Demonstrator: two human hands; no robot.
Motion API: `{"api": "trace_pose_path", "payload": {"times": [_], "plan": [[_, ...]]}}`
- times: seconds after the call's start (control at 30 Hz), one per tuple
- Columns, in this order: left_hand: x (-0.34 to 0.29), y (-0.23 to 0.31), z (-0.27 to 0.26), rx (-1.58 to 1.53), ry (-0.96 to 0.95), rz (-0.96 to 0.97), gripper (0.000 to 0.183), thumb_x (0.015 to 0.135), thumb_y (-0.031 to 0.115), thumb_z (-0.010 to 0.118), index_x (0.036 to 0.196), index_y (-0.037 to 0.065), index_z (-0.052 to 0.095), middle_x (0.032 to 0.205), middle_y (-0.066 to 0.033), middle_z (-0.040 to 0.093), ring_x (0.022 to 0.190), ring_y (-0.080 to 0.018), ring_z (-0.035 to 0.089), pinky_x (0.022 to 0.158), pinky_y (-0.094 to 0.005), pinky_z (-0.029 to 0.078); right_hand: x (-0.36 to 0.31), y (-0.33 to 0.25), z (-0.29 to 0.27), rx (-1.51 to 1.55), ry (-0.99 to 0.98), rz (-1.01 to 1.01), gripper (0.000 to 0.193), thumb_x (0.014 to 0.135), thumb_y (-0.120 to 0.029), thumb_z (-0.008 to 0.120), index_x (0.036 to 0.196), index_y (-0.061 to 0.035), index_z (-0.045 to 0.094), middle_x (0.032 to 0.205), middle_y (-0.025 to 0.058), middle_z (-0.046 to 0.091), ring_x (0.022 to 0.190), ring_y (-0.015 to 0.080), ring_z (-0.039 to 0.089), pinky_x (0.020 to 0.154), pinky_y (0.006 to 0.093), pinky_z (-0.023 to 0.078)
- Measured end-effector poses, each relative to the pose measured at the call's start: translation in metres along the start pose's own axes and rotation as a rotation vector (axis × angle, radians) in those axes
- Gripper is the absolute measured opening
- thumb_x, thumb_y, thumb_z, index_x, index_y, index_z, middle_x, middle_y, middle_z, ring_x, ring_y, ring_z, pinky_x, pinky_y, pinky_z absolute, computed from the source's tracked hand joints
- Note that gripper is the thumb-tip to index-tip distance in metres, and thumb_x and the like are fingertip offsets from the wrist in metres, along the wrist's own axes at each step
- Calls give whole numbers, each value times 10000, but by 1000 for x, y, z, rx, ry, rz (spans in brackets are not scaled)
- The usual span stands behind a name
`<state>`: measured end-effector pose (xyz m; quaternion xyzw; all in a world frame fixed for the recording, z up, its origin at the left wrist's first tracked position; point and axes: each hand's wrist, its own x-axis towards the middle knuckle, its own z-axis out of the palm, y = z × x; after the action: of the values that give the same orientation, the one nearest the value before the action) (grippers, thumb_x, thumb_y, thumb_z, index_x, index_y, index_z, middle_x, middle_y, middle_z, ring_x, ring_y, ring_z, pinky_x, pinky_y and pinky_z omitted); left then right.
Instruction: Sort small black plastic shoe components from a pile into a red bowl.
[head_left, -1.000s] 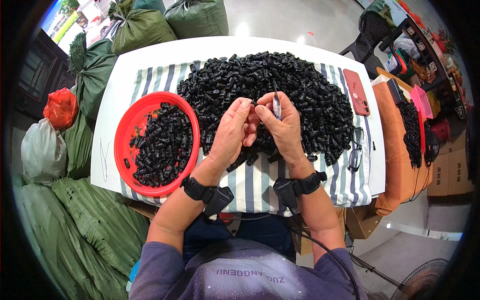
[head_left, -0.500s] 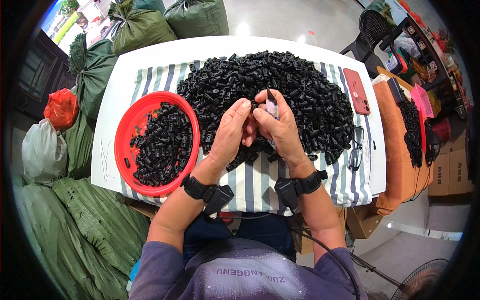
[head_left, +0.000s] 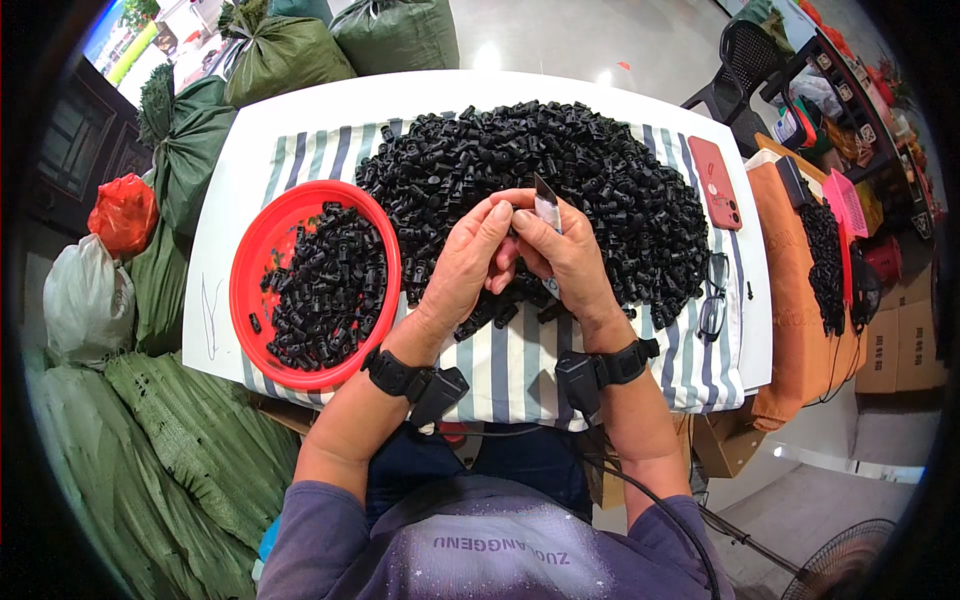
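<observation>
Pinched a knife (head_left: 547,208) in the right hand (head_left: 570,255), with blade forward; had the left hand's (head_left: 465,260) fingers pressed together, perhaps on a piece, but could not tell. Seemed far from finished, judging by the huge heap of black pieces (head_left: 540,150) on the surface (head_left: 245,165), beside a smaller batch (head_left: 335,290) in the red tray (head_left: 245,275).

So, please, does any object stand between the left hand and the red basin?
Only something low: the left edge of the pile of black parts lies between the left hand and the red basin. Nothing taller is visible in that gap.
</observation>
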<state>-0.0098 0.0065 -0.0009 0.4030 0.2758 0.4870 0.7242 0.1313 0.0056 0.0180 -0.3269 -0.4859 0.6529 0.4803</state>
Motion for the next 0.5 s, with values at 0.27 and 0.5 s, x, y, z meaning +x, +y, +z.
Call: {"api": "trace_pose_path", "payload": {"times": [0.27, 0.5], "plan": [[-1, -5, -3, -26, 29, -8, 390, 984, 363, 373, 1112, 27, 527, 611, 32, 416, 459, -27, 361, 376, -152, 316, 2, 2, 5, 90, 12, -25, 217, 902, -150, 581, 1072, -16, 577, 768, 1, 601, 623, 53, 581, 518, 146, 443], [-3, -2, -5, -100, 27, -139, 421, 972, 447, 356, 909, 61, 511, 570, 28, 389, 414, -30, 317, 324, -160, 246, 1, 5, 1, 41, 11, -34, 192, 893, -162, 598, 1020, -21, 570, 773, -1, 605, 638, 44, 572, 535, 145, 441]]}}
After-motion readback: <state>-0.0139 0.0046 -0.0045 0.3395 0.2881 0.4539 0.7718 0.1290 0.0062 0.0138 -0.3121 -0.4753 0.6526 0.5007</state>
